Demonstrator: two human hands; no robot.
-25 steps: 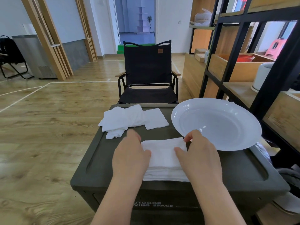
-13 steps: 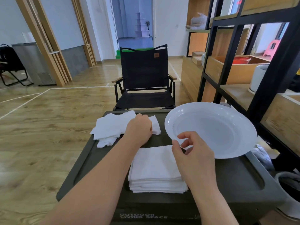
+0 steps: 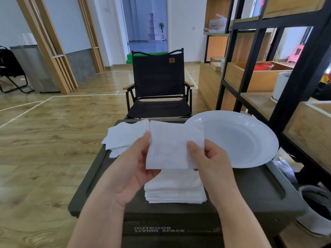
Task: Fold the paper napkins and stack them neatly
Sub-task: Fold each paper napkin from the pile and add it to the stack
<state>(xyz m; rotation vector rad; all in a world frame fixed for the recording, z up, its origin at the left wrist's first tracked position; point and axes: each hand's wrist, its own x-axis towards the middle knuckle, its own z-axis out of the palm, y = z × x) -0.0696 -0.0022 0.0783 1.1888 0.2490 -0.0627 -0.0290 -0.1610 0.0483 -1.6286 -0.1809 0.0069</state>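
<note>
A person's two hands hold one white paper napkin [image 3: 172, 145] up in the air, directly above a neat stack of folded napkins [image 3: 174, 188] on a dark green box lid [image 3: 250, 190]. The left hand [image 3: 130, 169] pinches the napkin's left edge and the right hand [image 3: 211, 161] pinches its right edge — thumbs on the near face. The sheet hangs roughly upright, its width running hand to hand. A loose pile of unfolded napkins [image 3: 123, 138] lies beyond, nearer the left hand; a white plate [image 3: 238, 138] sits to the right.
</note>
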